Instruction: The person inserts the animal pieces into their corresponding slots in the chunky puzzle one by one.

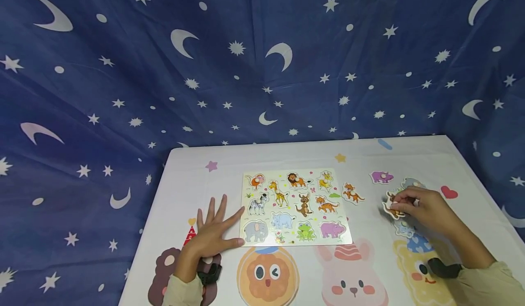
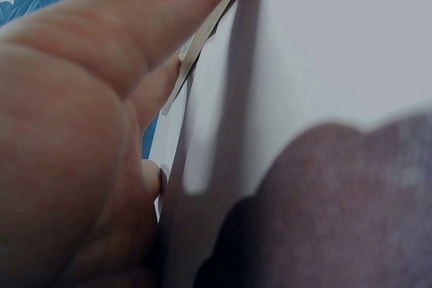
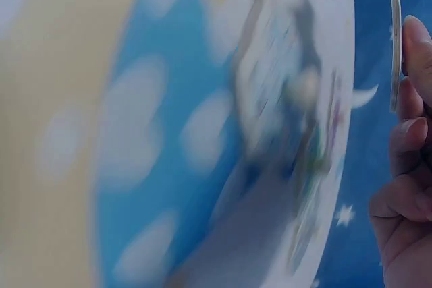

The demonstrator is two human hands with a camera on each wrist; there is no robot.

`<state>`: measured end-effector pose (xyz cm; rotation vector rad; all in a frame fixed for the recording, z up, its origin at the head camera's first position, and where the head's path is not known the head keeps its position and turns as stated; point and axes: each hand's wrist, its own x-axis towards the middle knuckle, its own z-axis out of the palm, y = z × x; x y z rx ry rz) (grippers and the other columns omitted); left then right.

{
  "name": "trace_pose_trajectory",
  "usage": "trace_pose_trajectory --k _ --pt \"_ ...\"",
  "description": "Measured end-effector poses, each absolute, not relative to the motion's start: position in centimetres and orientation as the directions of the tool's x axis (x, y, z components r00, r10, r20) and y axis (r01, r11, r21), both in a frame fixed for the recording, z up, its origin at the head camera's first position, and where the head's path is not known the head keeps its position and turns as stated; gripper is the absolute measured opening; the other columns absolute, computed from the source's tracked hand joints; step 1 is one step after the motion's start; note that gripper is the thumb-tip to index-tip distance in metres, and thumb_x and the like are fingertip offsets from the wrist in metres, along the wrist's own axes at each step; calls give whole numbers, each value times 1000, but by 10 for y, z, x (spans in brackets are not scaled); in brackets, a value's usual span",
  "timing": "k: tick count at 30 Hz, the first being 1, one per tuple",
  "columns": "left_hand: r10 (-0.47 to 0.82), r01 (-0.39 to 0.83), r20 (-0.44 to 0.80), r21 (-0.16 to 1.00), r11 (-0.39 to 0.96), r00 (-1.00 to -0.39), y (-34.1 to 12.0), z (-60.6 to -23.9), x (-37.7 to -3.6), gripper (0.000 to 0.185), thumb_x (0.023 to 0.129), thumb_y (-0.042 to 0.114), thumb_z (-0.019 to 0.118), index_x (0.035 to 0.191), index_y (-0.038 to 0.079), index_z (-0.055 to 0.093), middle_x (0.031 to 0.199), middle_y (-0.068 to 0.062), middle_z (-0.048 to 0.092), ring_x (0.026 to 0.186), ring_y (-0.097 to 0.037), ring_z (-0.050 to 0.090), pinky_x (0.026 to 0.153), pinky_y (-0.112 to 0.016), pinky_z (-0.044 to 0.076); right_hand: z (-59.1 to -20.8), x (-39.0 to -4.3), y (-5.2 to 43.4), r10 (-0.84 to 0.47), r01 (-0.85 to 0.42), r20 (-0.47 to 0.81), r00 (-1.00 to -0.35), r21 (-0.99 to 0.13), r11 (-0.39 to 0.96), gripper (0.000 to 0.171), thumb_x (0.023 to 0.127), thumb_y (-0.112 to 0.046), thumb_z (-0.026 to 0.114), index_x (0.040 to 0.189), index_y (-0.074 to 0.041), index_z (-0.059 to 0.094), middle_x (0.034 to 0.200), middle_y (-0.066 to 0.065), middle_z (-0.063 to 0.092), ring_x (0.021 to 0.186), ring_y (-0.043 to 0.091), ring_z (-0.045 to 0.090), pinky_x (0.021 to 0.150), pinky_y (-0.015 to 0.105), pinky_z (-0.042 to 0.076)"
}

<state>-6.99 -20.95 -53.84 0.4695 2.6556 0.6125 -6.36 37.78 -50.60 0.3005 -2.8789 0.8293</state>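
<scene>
A navy moon-and-star backdrop (image 1: 262, 59) hangs behind a white cartoon-print table (image 1: 287, 155). At its centre lies the animal puzzle board (image 1: 293, 206); the left hand (image 1: 215, 228) rests flat beside it, while the right hand (image 1: 424, 208) pinches an orange animal piece (image 1: 393, 209) to the board's right.

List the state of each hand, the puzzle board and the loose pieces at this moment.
left hand: flat on the table, fingers spread, touching the board's left edge
right hand: pinching an orange animal piece
puzzle board: lying flat
purple piece: loose on the table
tiger piece: loose beside the board
</scene>
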Motion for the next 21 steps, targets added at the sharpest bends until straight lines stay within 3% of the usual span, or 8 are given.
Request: trace_pose_trajectory --k 11,21 --pt "401 235 -269 489 840 -876 -209 -537 -69 89 83 68 69 158 42 30 173 -10 -13 154 -45 -24 114 -73 -21 -508 -94 311 -282 -373 245 -927 -564 737 19 78 -15 88 83 -24 72 73 -16 58 68 0 50 58 17 43" --pt "401 243 -260 481 843 -878 -210 -539 -69 89 83 70 68 158 42 30 173 -10 -13 155 -46 -23 114 -73 -20 -519 -114 259 -356 -402 212 -910 -658 637 18 78 -21 88 82 -25 72 74 -14 59 66 3 49 57 19 43"
